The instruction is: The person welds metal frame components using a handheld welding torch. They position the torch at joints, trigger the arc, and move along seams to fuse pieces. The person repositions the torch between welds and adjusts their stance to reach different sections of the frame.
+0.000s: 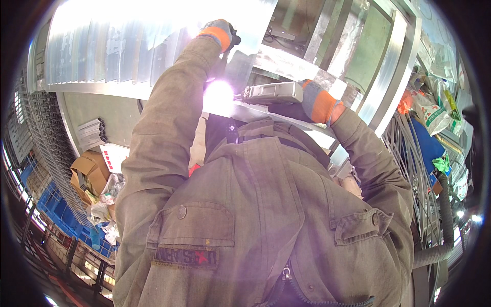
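Observation:
My right hand (318, 104), in a grey and orange work glove, is closed around a boxy light-grey handheld welding gun (275, 93). Its tip points left, where an intense white-violet glow hides the point of contact on the metal edge. Farther away, my left hand (219, 35) wears a matching glove and rests at the right side of a bright ribbed metal panel (117, 56). The dark fingers of that hand look curled, and what they grip or press is lost in shadow and glare. Light metal frame bars (286, 64) run beside the panel.
At right lie a bundle of long thin rods (406, 153), plastic bags (434, 112) and a thick hose (434, 256). To the left are a cardboard box (91, 173), stacked metal profiles (92, 134), blue crates (59, 207) and wire mesh (43, 117).

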### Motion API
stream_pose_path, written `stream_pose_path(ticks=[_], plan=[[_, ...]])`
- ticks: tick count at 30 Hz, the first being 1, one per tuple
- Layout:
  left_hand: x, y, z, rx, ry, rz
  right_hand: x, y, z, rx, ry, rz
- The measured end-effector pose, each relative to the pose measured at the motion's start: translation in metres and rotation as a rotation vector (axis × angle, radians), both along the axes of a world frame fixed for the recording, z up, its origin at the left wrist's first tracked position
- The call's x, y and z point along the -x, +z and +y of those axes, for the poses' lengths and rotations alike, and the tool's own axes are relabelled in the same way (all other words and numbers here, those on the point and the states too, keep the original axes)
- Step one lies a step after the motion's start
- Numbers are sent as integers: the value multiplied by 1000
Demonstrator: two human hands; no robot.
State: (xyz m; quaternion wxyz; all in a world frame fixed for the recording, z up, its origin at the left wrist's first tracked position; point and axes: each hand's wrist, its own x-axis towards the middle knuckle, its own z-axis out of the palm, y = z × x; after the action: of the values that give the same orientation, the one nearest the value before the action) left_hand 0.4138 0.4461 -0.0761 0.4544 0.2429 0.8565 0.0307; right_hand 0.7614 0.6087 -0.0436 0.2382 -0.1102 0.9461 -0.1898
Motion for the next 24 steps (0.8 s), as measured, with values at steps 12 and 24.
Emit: stream_pose_path(ticks=[12,24], plan=[[-1,-2,2,-16,-25,47,-2,8,5,290,-243,54],[1,-16,-5,-9,-8,44,-12,-8,13,250,-207,-41]])
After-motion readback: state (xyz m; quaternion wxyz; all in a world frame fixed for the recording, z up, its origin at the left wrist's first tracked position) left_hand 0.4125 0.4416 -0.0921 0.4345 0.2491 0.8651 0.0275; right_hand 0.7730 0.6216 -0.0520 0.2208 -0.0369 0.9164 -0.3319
